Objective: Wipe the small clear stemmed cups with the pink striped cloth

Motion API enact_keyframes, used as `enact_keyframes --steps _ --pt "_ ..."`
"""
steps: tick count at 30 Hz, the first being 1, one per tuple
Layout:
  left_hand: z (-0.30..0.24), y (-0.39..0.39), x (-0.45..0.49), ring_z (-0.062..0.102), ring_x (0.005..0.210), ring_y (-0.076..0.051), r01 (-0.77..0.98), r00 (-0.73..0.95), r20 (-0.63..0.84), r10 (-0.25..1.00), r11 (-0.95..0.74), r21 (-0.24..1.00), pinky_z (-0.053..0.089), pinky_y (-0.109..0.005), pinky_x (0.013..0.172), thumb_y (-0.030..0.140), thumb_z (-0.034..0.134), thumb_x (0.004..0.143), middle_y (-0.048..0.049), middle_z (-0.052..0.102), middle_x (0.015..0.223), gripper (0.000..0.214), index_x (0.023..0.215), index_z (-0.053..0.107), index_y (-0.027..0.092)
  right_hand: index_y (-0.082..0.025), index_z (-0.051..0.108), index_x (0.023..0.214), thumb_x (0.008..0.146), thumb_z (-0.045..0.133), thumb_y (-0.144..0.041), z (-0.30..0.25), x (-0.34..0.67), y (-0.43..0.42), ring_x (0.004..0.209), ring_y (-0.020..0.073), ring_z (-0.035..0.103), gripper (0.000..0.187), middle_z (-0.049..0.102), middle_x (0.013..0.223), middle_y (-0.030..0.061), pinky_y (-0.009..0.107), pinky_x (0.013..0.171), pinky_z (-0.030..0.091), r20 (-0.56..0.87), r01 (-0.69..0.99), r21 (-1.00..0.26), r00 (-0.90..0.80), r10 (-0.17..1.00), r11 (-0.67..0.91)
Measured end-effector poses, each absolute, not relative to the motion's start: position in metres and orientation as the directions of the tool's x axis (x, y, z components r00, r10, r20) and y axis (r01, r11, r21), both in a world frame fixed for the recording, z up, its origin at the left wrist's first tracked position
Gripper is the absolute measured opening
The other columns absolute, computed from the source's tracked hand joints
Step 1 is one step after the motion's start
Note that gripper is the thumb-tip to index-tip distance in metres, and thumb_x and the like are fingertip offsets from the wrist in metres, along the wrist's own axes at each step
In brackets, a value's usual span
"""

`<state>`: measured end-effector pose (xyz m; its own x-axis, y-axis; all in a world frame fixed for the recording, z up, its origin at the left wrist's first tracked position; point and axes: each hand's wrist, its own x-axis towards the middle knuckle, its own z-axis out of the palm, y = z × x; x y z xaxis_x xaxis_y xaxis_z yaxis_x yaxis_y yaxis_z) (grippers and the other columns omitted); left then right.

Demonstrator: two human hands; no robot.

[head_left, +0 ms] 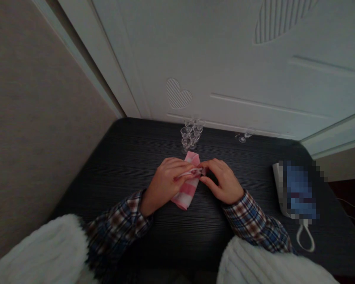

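Both of my hands meet over the middle of the dark table. Between them is a small clear glass [204,172], lying sideways and partly hidden by fingers. My right hand [225,183] pinches its right end between thumb and forefinger. My left hand [167,181] is closed around a fold of pink-and-white cloth at the glass's other end. Below my hands a folded pink-and-white cloth [189,190] lies on the table; whether the fold in my left hand belongs to it is hidden. Just beyond the cloth stand several small stemmed glasses [192,132] in a close cluster.
Another small stemmed glass [244,137] is farther right along the back edge. A blurred-out blue and white item with a strap loop [305,237] lies at the right. A white panel [225,71] with raised patterns rises behind the dark table [130,154]; a wall is at left.
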<state>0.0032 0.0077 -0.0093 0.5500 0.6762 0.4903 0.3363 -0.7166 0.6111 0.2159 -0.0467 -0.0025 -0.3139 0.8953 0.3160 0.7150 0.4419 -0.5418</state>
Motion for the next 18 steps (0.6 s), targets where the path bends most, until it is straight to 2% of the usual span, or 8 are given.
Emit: enact_keyframes --steps 3,8,14,18 --pt "-0.0093 0.0077 0.0037 0.075 0.095 -0.026 0.33 0.547 0.479 0.686 -0.703 0.63 0.051 -0.042 0.093 0.021 0.07 0.091 -0.006 0.084 0.099 0.016 0.101 0.082 0.022 -0.018 0.064 0.104 0.104 0.047 -0.039 -0.0011 0.2121 -0.0476 0.078 0.0225 0.062 0.027 0.069 0.084 0.0057 0.038 0.077 0.044 0.286 0.734 -0.558 -0.267 0.92 0.386" --pt "-0.0066 0.0078 0.0041 0.075 0.096 -0.027 0.329 0.527 0.429 0.733 -0.642 0.693 0.052 -0.042 0.092 0.024 0.072 0.089 -0.0063 0.084 0.101 0.015 0.1 0.082 0.022 -0.018 0.062 0.102 0.104 0.049 -0.031 -0.0027 0.2098 -0.0475 0.082 0.0215 0.062 0.019 0.068 0.086 0.0047 0.036 0.079 0.047 0.296 0.728 -0.579 -0.232 0.927 0.367" --pt "-0.0012 0.0066 0.0063 0.075 0.095 -0.025 0.317 0.492 0.349 0.797 -0.538 0.781 0.055 -0.036 0.089 0.027 0.073 0.087 -0.0057 0.083 0.102 0.016 0.1 0.083 0.023 -0.02 0.059 0.109 0.101 0.055 -0.028 -0.0051 0.2141 -0.0453 0.091 0.0243 0.06 0.012 0.068 0.097 0.0079 0.039 0.082 0.049 0.413 0.665 -0.565 -0.285 0.865 0.489" --pt "-0.0009 0.0119 0.0017 0.076 0.084 -0.023 0.32 0.459 0.273 0.846 -0.444 0.837 0.057 -0.032 0.077 0.025 0.067 0.089 -0.0059 0.084 0.093 0.017 0.089 0.084 0.021 -0.024 0.059 0.102 0.101 0.052 -0.02 -0.0015 0.218 -0.0435 0.098 0.0233 0.062 0.008 0.069 0.104 0.0071 0.039 0.086 0.049 0.512 0.599 -0.548 -0.312 0.801 0.584"
